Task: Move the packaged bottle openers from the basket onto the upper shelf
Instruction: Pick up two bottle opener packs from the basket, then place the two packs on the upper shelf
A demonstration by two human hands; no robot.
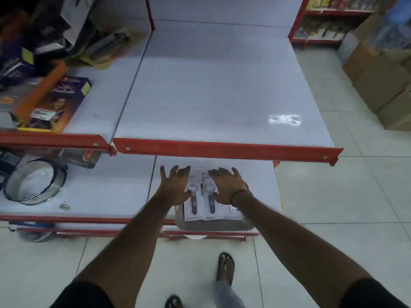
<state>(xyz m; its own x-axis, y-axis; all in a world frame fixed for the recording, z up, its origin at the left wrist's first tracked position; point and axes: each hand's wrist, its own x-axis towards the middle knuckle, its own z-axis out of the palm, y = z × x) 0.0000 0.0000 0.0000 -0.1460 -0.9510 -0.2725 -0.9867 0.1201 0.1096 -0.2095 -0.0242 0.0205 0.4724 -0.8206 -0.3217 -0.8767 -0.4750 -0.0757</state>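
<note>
Hovering our spread left hand (178, 187) and right hand (226, 187) over the packaged bottle openers (201, 201), we judge the light, stiff cards best gripped by their edges.

Left hand (178, 187) and right hand (226, 187), fingers spread, over packaged bottle openers (201, 202) in basket (213, 225); upper shelf (218, 90) bare.

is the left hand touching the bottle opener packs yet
Cannot tell. In the head view the left hand, fingers spread, overlaps the left edge of the packaged bottle openers, but neither contact nor a gap beneath the palm shows.
</note>
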